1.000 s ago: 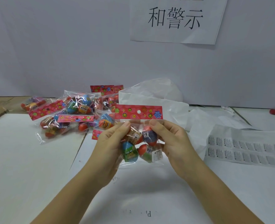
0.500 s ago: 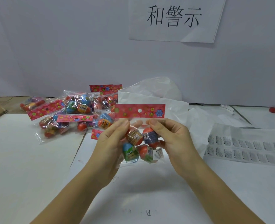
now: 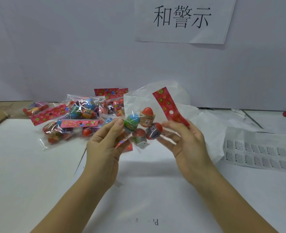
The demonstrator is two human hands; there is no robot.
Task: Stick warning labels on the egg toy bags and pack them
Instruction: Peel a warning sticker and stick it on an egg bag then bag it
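Egg toy bag (image 3: 146, 122) rotated; left hand (image 3: 103, 148), right hand (image 3: 189, 145) apparently pinch its edges.

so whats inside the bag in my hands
The bag holds four toy eggs: blue-green, red with a tan band, red-purple, red-green. Whatever is inside the eggs is hidden.

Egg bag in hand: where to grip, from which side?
Pinch the red header card of the egg toy bag, coming from the right. It is flat and juts up clear of the eggs, whose rounded bulges would likely slip between fingers.
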